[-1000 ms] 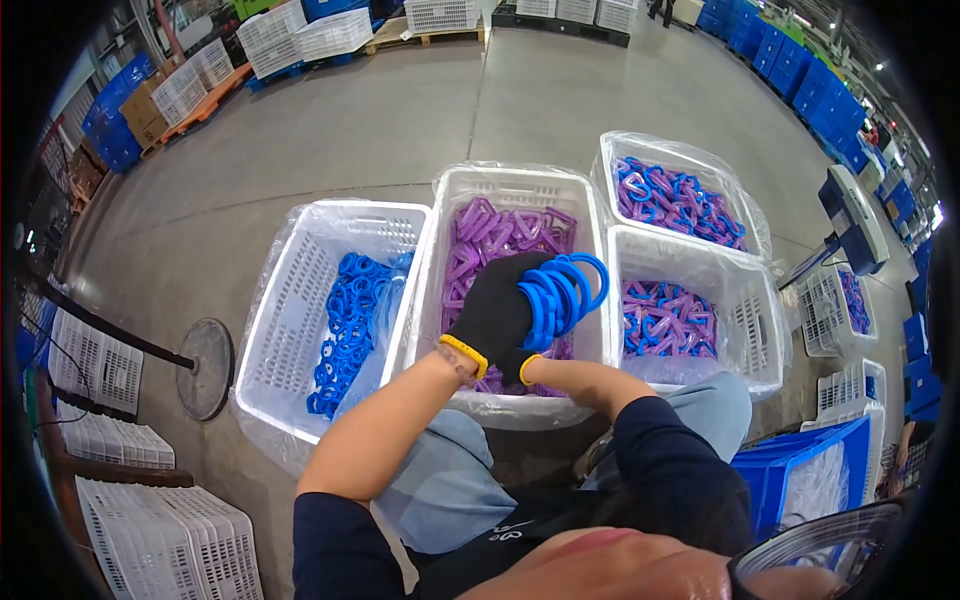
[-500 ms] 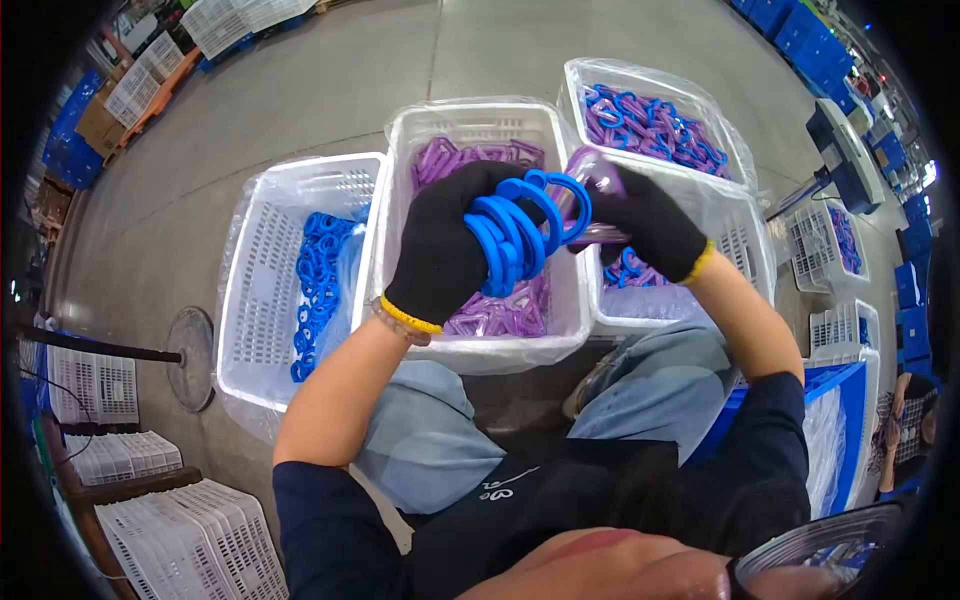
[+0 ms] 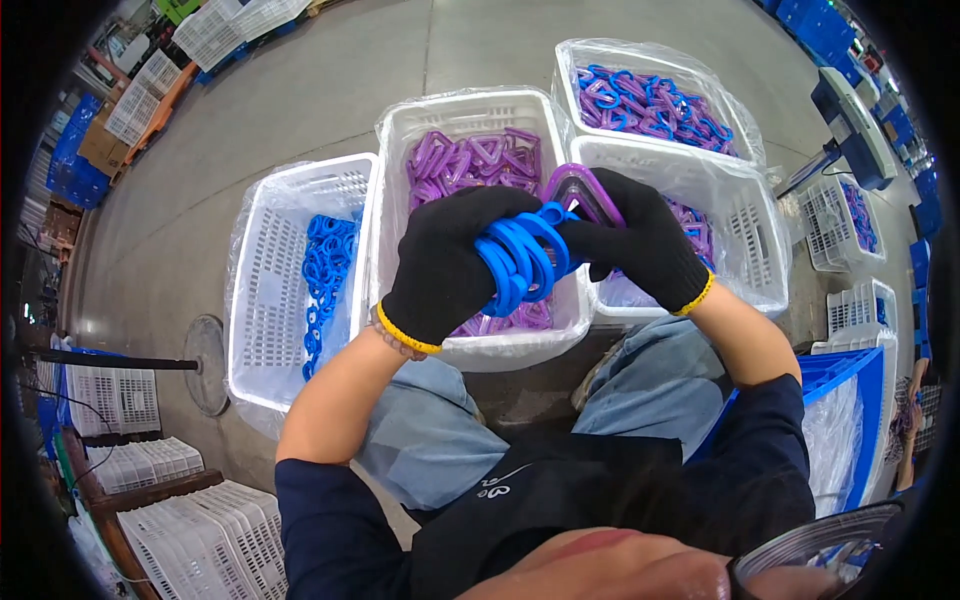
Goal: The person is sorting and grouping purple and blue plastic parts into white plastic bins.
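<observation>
Both my hands wear black gloves with yellow cuffs, and they meet above the middle crate. My left hand (image 3: 440, 250) is closed around a bundle of blue rings (image 3: 518, 262), which stick out toward the right. My right hand (image 3: 648, 238) grips a purple triangular frame (image 3: 592, 192), its fingers at the front end of the blue bundle. A blue piece touches or overlaps the purple frame there; whether they are linked I cannot tell. Below lies the middle white crate (image 3: 552, 345), lined with clear plastic and holding many purple triangular frames (image 3: 470, 160).
A white crate (image 3: 262, 300) on the left holds loose blue rings (image 3: 325, 260). On the right, another lined crate (image 3: 768, 255) and a farther one (image 3: 562, 85) hold mixed purple and blue pieces. A scale display (image 3: 855, 130) on a post stands beyond; a round base (image 3: 207, 365) stands left.
My right hand has lowered and turned the purple frame, bringing its fingers against the blue rings. The left hand still holds the bundle. The whole view has shifted slightly.
</observation>
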`<action>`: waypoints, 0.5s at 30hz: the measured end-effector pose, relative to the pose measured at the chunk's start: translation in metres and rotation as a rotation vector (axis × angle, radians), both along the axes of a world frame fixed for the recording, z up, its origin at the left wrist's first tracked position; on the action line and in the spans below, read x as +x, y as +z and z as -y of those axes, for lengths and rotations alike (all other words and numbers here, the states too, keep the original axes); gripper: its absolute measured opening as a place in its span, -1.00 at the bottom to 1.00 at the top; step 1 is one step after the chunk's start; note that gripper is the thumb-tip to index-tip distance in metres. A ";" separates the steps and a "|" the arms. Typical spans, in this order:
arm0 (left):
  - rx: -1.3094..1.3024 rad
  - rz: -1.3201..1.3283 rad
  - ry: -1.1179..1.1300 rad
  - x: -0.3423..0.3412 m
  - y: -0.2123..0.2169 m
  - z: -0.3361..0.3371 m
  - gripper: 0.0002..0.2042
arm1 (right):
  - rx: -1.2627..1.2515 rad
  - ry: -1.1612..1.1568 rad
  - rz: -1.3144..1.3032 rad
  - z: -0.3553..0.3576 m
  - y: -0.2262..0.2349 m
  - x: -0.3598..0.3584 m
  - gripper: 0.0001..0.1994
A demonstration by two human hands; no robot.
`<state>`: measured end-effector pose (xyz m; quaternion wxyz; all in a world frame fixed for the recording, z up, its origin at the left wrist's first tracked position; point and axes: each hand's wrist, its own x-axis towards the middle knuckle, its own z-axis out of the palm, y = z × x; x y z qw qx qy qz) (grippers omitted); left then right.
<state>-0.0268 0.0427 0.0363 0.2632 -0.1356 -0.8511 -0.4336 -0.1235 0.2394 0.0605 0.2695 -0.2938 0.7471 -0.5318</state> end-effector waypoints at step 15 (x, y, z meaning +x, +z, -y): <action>0.828 0.301 -0.398 -0.005 -0.016 0.007 -0.73 | -0.318 0.355 -0.954 -0.016 -0.001 -0.013 -0.67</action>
